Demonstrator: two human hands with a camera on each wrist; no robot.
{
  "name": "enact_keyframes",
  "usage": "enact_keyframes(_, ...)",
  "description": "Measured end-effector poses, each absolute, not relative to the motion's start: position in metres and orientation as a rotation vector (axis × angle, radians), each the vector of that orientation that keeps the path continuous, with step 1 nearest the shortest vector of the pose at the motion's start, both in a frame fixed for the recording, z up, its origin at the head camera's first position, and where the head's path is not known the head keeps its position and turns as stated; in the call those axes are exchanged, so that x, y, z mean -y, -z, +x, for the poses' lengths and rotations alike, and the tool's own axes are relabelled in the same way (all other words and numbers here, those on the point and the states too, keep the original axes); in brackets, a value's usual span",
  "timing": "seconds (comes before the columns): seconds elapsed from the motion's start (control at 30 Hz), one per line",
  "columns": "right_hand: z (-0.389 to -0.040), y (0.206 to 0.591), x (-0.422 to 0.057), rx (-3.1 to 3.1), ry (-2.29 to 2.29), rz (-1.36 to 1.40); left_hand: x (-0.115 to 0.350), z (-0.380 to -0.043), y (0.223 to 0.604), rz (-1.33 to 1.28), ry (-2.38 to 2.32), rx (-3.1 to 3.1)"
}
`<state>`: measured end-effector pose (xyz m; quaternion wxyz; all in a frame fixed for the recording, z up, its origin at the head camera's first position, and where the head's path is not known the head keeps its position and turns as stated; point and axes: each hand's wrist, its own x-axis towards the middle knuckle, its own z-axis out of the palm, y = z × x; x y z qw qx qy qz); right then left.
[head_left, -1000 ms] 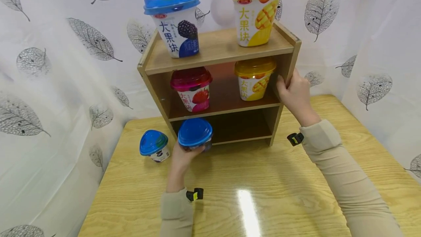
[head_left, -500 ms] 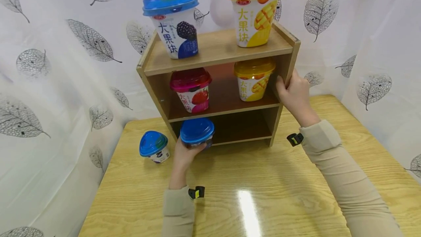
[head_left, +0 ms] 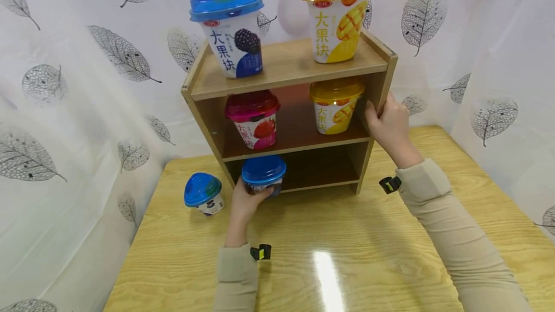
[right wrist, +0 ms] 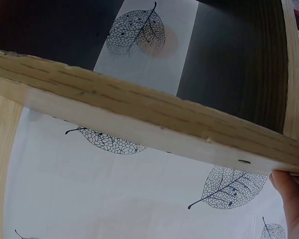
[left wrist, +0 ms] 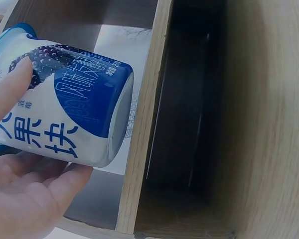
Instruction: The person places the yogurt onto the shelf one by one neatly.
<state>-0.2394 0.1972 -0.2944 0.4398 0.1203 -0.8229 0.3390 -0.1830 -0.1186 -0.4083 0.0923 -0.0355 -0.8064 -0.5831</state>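
Note:
My left hand [head_left: 244, 203] grips a blue-lidded blackberry yogurt cup [head_left: 264, 173] at the left front of the lowest compartment of the wooden shelf [head_left: 295, 78]. In the left wrist view, the thumb lies over the label of the yogurt cup [left wrist: 84, 99] and the other fingers are round its far side. The cup's base is close to a board edge [left wrist: 144, 119]. My right hand [head_left: 390, 124] grips the shelf's right side panel about level with the middle compartment. Only part of the right hand [right wrist: 291, 199] shows in the right wrist view.
A blue-lidded cup [head_left: 203, 192] stands on the table [head_left: 368, 244] left of the shelf. On the shelf top stand a blackberry cup [head_left: 234, 32] and a mango cup [head_left: 340, 18]. The middle compartment holds a strawberry cup [head_left: 253, 122] and another mango cup [head_left: 336, 107].
My left hand has shifted slightly right and forward with the blackberry cup, which now shows more of its front. The right hand and the shelf have stayed in place.

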Motion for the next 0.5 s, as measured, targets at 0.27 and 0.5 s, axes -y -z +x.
enact_keyframes(0.27,-0.2390,0.2949,-0.1974,2.048,-0.848,0.306,0.1169,-0.1838,0.4118,-0.074,1.740,2.415)
enact_keyframes(0.5,-0.2396,0.2951,-0.1970,2.033,-0.835,0.315,0.1163,-0.1848,0.4134,-0.101,1.757,2.382)
